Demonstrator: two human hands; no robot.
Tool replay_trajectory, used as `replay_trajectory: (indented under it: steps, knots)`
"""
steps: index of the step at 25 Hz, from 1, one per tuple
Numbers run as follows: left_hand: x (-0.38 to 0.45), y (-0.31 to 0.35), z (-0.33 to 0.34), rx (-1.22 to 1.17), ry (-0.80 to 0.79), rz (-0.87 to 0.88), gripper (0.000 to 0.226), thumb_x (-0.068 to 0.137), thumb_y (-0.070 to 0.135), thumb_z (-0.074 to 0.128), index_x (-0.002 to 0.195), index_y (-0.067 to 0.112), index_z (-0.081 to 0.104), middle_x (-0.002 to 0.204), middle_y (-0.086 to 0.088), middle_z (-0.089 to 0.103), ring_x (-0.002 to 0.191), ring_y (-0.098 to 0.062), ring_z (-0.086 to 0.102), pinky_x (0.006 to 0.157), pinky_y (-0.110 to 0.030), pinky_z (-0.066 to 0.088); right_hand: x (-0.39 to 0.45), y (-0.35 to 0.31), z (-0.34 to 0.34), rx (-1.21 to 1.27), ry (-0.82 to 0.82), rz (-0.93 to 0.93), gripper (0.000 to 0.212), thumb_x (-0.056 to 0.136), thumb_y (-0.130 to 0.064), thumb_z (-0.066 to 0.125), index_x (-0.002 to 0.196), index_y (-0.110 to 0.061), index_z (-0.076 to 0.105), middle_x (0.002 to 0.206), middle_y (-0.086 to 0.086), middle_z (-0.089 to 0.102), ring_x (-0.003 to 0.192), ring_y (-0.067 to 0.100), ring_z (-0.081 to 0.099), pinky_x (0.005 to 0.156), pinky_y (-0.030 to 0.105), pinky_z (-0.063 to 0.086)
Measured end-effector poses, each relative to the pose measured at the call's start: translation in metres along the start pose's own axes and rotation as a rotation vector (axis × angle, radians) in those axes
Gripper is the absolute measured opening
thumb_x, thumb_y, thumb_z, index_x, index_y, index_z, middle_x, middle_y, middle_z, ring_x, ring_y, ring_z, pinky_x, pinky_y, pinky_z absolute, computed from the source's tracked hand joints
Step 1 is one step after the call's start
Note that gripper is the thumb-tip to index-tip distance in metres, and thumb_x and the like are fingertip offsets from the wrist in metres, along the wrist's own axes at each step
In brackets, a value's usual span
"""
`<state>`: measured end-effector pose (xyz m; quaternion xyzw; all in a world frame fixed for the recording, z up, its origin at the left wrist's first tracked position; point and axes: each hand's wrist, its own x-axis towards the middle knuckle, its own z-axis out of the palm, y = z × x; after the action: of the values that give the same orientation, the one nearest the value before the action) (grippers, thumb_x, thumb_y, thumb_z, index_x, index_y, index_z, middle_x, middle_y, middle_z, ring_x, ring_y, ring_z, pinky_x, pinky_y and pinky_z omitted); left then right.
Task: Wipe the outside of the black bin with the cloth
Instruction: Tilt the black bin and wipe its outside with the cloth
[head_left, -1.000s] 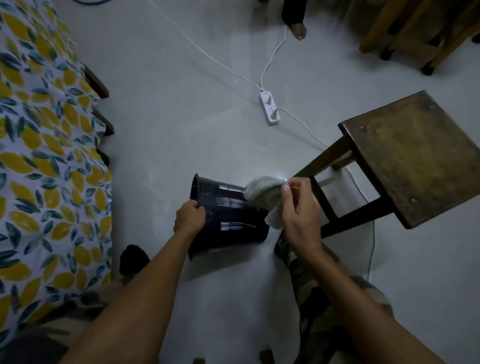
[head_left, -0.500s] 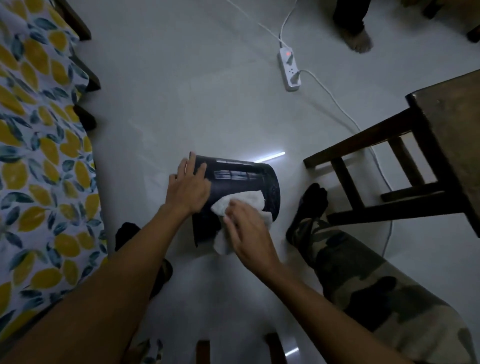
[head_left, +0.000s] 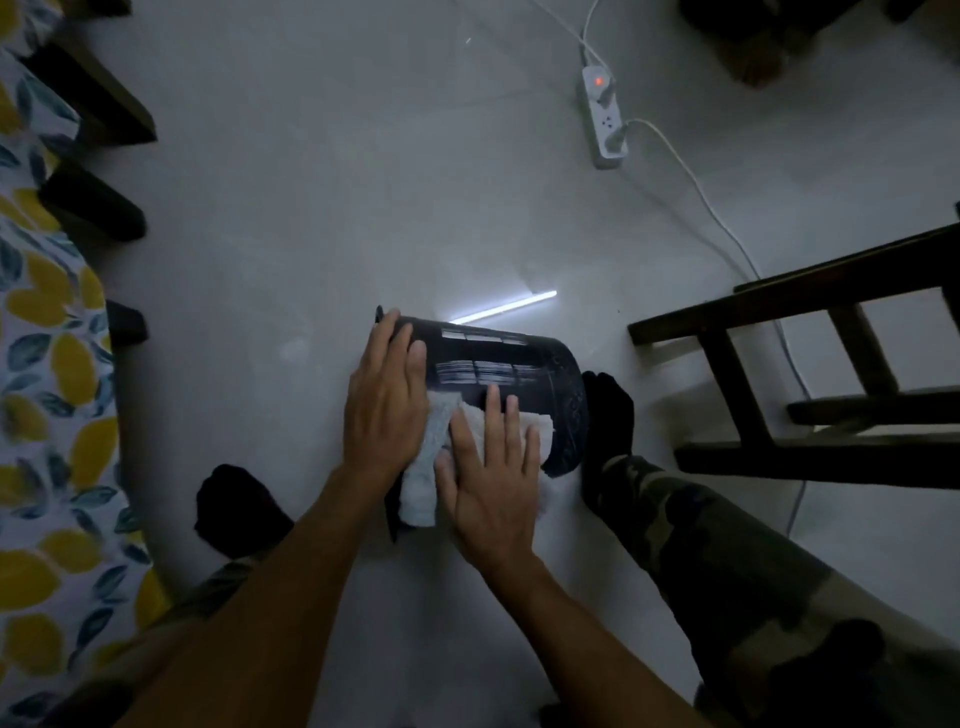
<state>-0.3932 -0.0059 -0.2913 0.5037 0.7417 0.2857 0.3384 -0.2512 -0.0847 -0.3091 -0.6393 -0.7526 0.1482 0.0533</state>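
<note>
At frame centre, the left hand (head_left: 387, 402) lay flat, fingers together, steadying the round black plastic bin (head_left: 511, 384) on its side on the floor. The right hand (head_left: 491, 475), spread, pressed the white terry cloth (head_left: 434, 457) against its wall: wiping was underway; next, probably rolling the bin to reach unwiped sides.

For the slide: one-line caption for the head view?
Left hand steadies the tipped black bin on the floor while the right hand presses a white cloth flat against its side.

dim, bluish light with a bright tube-shaped glare streak on the glossy floor (head_left: 311, 218), soft blur throughout, wide-angle bending at the edges, and shadows perhaps deepest around the stool (head_left: 810, 374).
</note>
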Motion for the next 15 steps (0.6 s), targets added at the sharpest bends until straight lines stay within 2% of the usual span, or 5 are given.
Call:
replay_trajectory:
  steps: [4,5,8,11,15]
  knots:
    - [-0.004,-0.007,0.001,0.054,-0.007,0.040,0.062,0.105,0.051,0.018,0.148,0.015,0.044,0.163,0.007,0.025,0.145,-0.013,0.033,0.117,-0.044,0.033,0.055,-0.013,-0.001,-0.030,0.084,0.182,0.055,0.108,-0.045,0.033,0.158,-0.026,0.041,0.168,0.013,0.030,0.156,0.035,0.025,0.123,0.059,0.023]
    - [-0.005,-0.009,0.002,0.064,-0.005,0.031,0.061,0.105,0.051,0.018,0.147,0.016,0.045,0.163,0.007,0.026,0.145,-0.014,0.033,0.116,-0.046,0.034,0.076,-0.012,-0.004,-0.033,0.053,0.225,0.055,0.107,-0.046,0.032,0.158,-0.028,0.041,0.168,0.010,0.031,0.156,0.034,0.026,0.123,0.060,0.022]
    - [0.003,-0.012,0.004,0.155,0.025,0.002,0.057,0.104,0.046,0.027,0.146,0.014,0.047,0.162,0.003,0.029,0.146,-0.018,0.032,0.117,-0.046,0.032,0.146,0.006,-0.012,0.004,-0.233,0.262,0.056,0.107,-0.050,0.022,0.159,-0.033,0.036,0.172,0.003,0.021,0.159,0.031,0.016,0.124,0.060,0.013]
    - [0.014,-0.006,0.004,0.151,0.073,-0.036,0.050,0.103,0.039,0.042,0.147,0.016,0.045,0.160,0.004,0.034,0.145,-0.017,0.033,0.117,-0.043,0.032,0.185,0.045,-0.015,0.009,-0.362,0.276,0.055,0.107,-0.047,0.022,0.156,-0.032,0.040,0.171,0.000,0.025,0.157,0.030,0.022,0.122,0.056,0.019]
    - [0.030,0.002,0.010,0.166,0.022,-0.083,0.051,0.104,0.037,0.046,0.152,0.024,0.037,0.161,0.008,0.033,0.148,-0.015,0.028,0.117,-0.045,0.027,0.120,0.073,-0.023,-0.018,-0.111,0.338,0.054,0.109,-0.045,0.024,0.157,-0.025,0.040,0.166,0.005,0.036,0.153,0.029,0.033,0.121,0.051,0.029]
